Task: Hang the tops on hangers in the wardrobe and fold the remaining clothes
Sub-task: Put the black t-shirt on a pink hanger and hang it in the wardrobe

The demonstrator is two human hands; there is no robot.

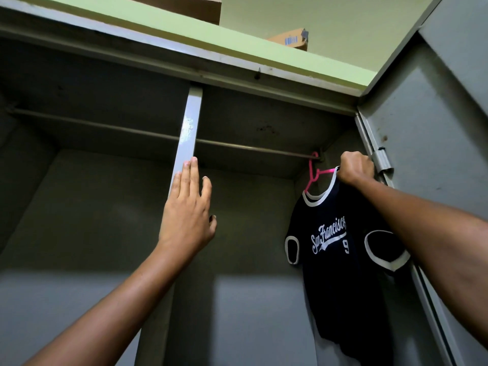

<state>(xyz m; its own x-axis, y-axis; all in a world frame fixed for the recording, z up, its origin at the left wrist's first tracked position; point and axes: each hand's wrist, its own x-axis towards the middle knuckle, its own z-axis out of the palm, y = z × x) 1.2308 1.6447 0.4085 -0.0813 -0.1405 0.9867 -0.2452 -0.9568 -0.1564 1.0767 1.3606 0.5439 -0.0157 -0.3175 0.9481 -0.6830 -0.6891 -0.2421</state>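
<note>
- The metal rail (237, 146) runs across the upper part of the grey wardrobe (79, 207); everything below is placed against it.
- A pink hanger (313, 175) hooks over the rail's far right end, close to the wardrobe's right wall.
- A dark top (340, 260) with white trim and "San Francisco" lettering hangs from that hanger, below the rail's right end.
- The right hand (355, 169) is curled tight over the top's shoulder and the hanger's arm, just under the rail's right end.
- The left hand (188, 207) is spread, fingers straight, holding nothing, lying against the upright divider post (188, 128) that crosses in front of the rail near its middle.
- The open door (435, 154) with its hinge (381, 161) stands right of the rail's end, close behind the right hand.
- Cardboard boxes (290, 39) sit on the wardrobe's roof, above the rail.
</note>
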